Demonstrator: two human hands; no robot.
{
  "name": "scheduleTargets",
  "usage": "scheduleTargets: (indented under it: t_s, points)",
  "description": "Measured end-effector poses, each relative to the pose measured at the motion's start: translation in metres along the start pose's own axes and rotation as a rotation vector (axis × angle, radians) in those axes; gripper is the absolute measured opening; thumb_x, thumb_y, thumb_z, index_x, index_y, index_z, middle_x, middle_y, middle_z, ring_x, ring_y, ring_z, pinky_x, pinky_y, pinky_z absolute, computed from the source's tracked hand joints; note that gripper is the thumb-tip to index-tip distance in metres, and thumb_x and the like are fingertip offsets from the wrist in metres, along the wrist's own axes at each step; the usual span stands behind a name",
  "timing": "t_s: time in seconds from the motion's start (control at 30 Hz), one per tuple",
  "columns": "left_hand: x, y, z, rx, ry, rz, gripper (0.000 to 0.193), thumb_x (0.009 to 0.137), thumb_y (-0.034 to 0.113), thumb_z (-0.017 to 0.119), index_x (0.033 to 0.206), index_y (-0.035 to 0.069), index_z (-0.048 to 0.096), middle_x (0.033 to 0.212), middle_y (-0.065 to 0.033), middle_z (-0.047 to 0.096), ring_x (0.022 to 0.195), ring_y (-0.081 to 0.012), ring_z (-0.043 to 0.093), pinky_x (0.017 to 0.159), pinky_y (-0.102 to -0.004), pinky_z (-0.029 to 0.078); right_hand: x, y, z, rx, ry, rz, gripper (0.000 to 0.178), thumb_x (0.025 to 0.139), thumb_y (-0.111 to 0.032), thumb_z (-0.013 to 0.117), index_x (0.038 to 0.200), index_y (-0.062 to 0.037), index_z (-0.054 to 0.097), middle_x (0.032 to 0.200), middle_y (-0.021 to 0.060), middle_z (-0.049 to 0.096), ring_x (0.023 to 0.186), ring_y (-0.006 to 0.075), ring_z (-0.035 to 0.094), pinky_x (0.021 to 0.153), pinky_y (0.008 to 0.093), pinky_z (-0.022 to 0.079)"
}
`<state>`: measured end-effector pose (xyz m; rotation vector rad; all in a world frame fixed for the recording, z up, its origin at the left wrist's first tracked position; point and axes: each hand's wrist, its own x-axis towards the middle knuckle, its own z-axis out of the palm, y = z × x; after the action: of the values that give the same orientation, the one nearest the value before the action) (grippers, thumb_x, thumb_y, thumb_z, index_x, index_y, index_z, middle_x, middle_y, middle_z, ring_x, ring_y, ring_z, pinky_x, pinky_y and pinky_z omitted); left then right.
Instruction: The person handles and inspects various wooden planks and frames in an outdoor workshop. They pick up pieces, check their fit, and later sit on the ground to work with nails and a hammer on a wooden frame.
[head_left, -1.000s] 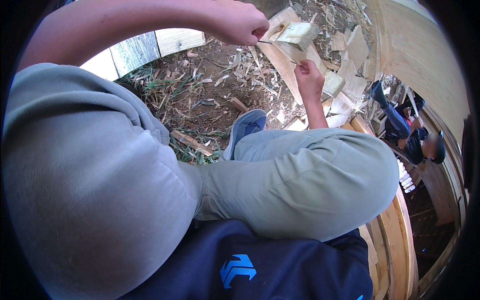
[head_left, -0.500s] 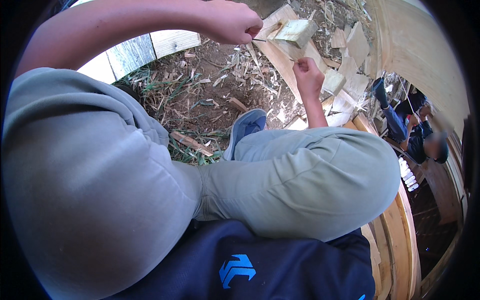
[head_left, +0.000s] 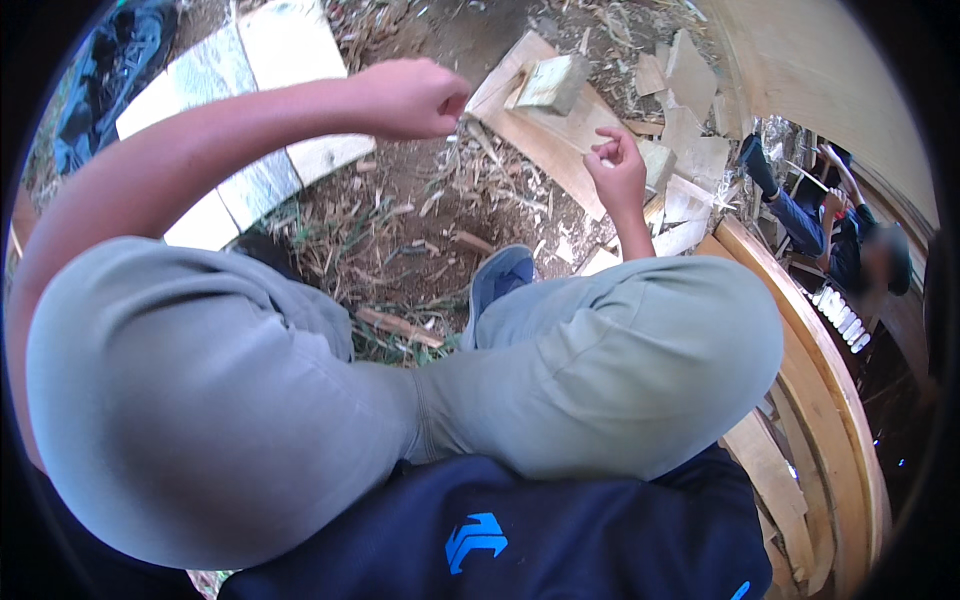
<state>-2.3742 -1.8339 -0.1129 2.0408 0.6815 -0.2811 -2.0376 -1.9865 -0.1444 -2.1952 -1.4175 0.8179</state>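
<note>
My left hand is closed in a fist above the ground, at the left end of a flat wooden board. Whatever it may hold is hidden by the fingers. My right hand is raised beyond my right knee, its fingers loosely bent and apart, with nothing visible in them. A pale squared wood block lies on the board, between and beyond the two hands. Another small block sits just right of my right hand, partly covered by it.
Pale planks lie at the left beside a dark plastic bag. Wood chips and grass cover the soil. Broken wood pieces lie at the far right. Long curved boards run along my right, where another person sits.
My left hand has moved left and lower, away from the block; the thin dark piece at its fingertips no longer shows. My right hand's fingers have loosened from a pinch. The view has shifted.
</note>
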Motion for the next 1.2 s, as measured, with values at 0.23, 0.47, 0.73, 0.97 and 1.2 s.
scheduleTargets:
  t_s: [0.23, 0.47, 0.73, 0.97, 1.2]
  points:
    - [0.002, 0.007, -0.004, -0.025, -0.06, -0.061, 0.02, 0.087, 0.02, 0.06, 0.1, 0.005, 0.063, 0.098, -0.0136, 0.071, 0.092, -0.031, 0.069, 0.083, -0.0429, 0.054, 0.001, 0.022, 0.001, 0.348, -0.101, 0.166, 0.034, 0.085, 0.003, 0.059, 0.119, 0.0012, 0.058, 0.075, -0.0005, 0.053, 0.07, 0.0107, 0.063, 0.068, 0.0231, 0.051]
    - [0.003, -0.005, 0.007, -0.046, 0.017, -0.006, 0.017, 0.087, 0.021, 0.059, 0.094, 0.007, 0.062, 0.088, -0.0127, 0.069, 0.084, -0.0306, 0.068, 0.077, -0.0435, 0.053, -0.004, 0.029, 0.02, 0.176, -0.005, 0.266, 0.038, 0.089, -0.006, 0.054, 0.126, -0.0031, 0.053, 0.074, 0.0056, 0.058, 0.066, 0.0157, 0.06, 0.064, 0.0318, 0.05]
    - [0.001, 0.001, -0.002, -0.033, -0.038, -0.03, 0.02, 0.088, 0.021, 0.059, 0.099, 0.005, 0.063, 0.098, -0.0137, 0.071, 0.092, -0.0335, 0.069, 0.082, -0.0452, 0.053, -0.017, -0.015, 0.021, -0.46, -0.069, -0.111, 0.059, 0.082, -0.022, 0.066, 0.137, -0.0119, 0.046, 0.101, 0.0134, 0.061, 0.081, 0.0325, 0.067, 0.074, 0.0401, 0.055]
    - [-0.006, 0.002, -0.006, -0.029, -0.029, -0.029, 0.021, 0.089, 0.023, 0.059, 0.102, 0.006, 0.062, 0.099, -0.0131, 0.071, 0.094, -0.0331, 0.069, 0.083, -0.0455, 0.053, -0.023, -0.013, 0.025, -0.597, -0.137, -0.129, 0.077, 0.074, -0.035, 0.08, 0.14, -0.0168, 0.045, 0.135, 0.0116, 0.046, 0.084, 0.0339, 0.069, 0.069, 0.043, 0.058]
    - [-0.006, 0.001, -0.006, -0.027, -0.046, -0.044, 0.023, 0.089, 0.023, 0.059, 0.103, 0.005, 0.062, 0.101, -0.0134, 0.071, 0.095, -0.0328, 0.069, 0.084, -0.0449, 0.053, -0.029, -0.008, 0.032, -0.663, -0.156, -0.09, 0.09, 0.068, -0.036, 0.086, 0.144, -0.0199, 0.041, 0.145, 0.009, 0.039, 0.093, 0.0322, 0.069, 0.072, 0.0421, 0.058]
